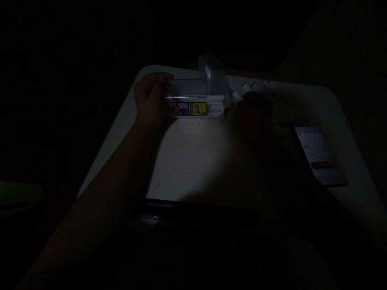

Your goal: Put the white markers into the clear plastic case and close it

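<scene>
A clear plastic marker case (pixel 187 88) with a yellow and blue label lies on its side on the pale table, its lid raised at the right end. White markers show inside its lower part. My left hand (pixel 149 98) is wrapped round the left end of the case. To the right of the case, my right hand (pixel 255 110) is in deep shadow beside a blue-tipped marker (pixel 236 95). Its fingers are too dark to make out, so I cannot see whether it holds anything. A green-capped marker (pixel 247 87) and a few others lie just beyond it.
A lit phone (pixel 320 157) lies at the right of the table (pixel 181 161). Along the near edge is a long dark object (pixel 196 213). Something green (pixel 19 195) shows at the far left. The surroundings are very dark.
</scene>
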